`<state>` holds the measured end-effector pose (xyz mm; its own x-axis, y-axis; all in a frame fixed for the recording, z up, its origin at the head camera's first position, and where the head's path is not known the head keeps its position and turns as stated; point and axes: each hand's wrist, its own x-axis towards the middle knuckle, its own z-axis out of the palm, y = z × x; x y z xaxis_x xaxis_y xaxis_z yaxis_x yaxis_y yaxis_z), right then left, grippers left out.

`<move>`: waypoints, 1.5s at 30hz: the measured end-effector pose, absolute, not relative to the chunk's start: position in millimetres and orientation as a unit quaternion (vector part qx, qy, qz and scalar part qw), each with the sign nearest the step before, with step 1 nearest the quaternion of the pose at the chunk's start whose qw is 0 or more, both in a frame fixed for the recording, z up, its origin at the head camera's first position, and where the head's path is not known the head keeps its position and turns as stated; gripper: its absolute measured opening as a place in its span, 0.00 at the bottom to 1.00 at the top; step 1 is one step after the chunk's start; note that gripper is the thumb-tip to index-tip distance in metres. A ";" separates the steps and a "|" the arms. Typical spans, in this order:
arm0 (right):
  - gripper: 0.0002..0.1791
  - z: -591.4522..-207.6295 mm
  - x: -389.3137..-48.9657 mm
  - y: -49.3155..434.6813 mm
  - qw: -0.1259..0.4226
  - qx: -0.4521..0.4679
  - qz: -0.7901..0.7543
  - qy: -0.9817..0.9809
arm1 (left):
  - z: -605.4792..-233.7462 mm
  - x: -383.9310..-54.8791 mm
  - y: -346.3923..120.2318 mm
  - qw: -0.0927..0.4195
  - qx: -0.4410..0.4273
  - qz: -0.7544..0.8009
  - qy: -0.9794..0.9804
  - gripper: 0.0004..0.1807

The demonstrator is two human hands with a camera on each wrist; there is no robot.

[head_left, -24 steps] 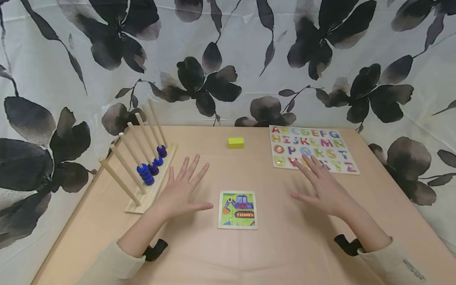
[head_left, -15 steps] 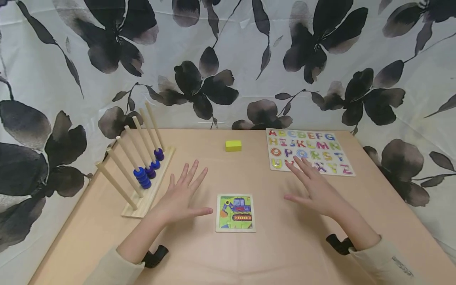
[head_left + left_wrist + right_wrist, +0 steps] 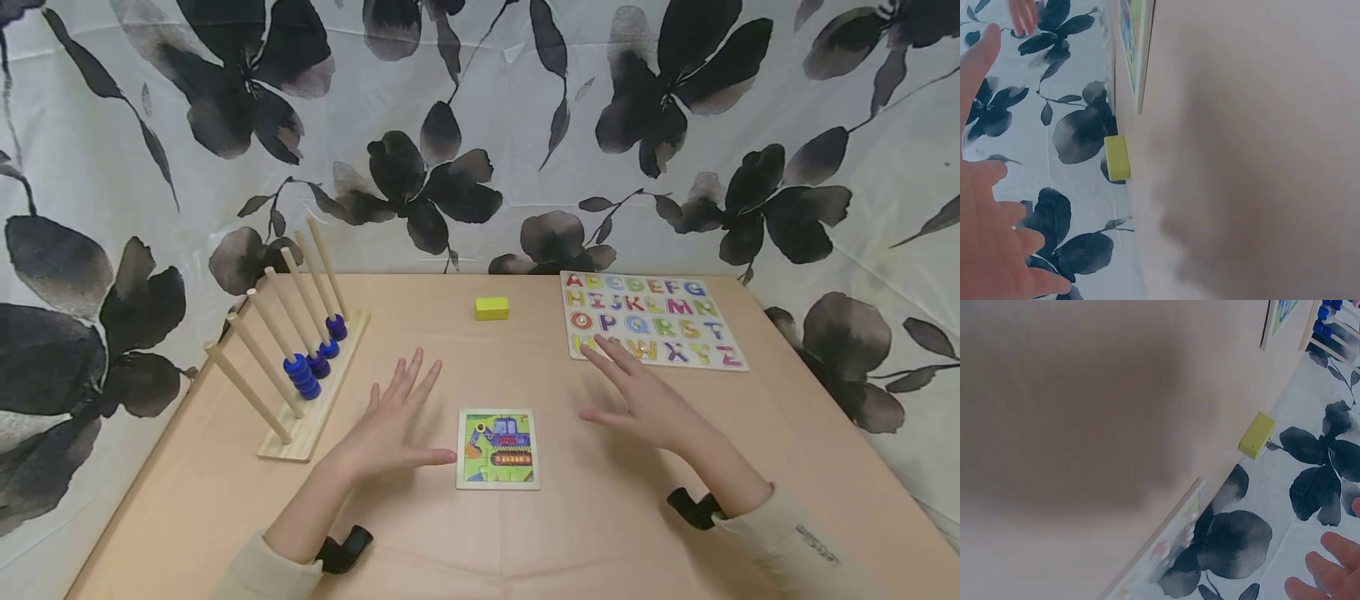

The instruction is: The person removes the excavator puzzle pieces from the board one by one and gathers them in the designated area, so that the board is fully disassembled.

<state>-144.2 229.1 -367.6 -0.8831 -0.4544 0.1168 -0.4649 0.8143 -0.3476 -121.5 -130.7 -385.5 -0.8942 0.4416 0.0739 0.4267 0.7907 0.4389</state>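
Between the two hands lies a small square jigsaw puzzle [image 3: 498,450] with a picture of a digger. My left hand [image 3: 390,425] hovers to its left, fingers spread, the thumb tip close to the puzzle's left edge. My right hand [image 3: 645,400] is also spread, with its fingertips over the lower left corner of the alphabet board [image 3: 652,321]. Neither hand holds anything. A yellow block [image 3: 492,309] lies farther back on the table; it shows in the left wrist view [image 3: 1117,158] and the right wrist view too.
On the left stands a wooden peg rack [image 3: 315,417] with tall upright pegs; blue beads [image 3: 302,375] sit on several of them. A flowered cloth [image 3: 540,100] hangs behind the table [image 3: 525,542]. Both wrists wear a black camera mount [image 3: 345,549].
My right hand has drifted left and slightly toward the middle, uncovering more of the alphabet board. The left hand has shifted slightly down. The head view has tilted a little; objects stay put.
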 end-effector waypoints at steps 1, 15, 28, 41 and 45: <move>0.47 -368.5 -144.4 227.3 0.012 0.243 0.189 -0.951 | -386.4 -121.1 -129.9 0.020 0.228 0.234 0.945 0.62; 0.48 -378.4 -148.1 195.1 -0.006 0.275 0.209 -0.938 | -402.1 -118.6 -113.8 0.097 0.211 0.318 0.919 0.61; 0.46 -387.8 -154.3 170.4 -0.039 0.284 0.212 -0.934 | -419.3 -123.2 -105.0 0.158 0.212 0.331 0.906 0.53; 0.45 -391.3 -158.0 142.7 -0.085 0.285 0.197 -0.934 | -423.8 -124.1 -95.0 0.149 0.206 0.261 0.931 0.57; 0.44 -393.4 -158.6 136.6 -0.101 0.283 0.192 -0.934 | -424.5 -125.7 -94.3 0.148 0.202 0.253 0.935 0.56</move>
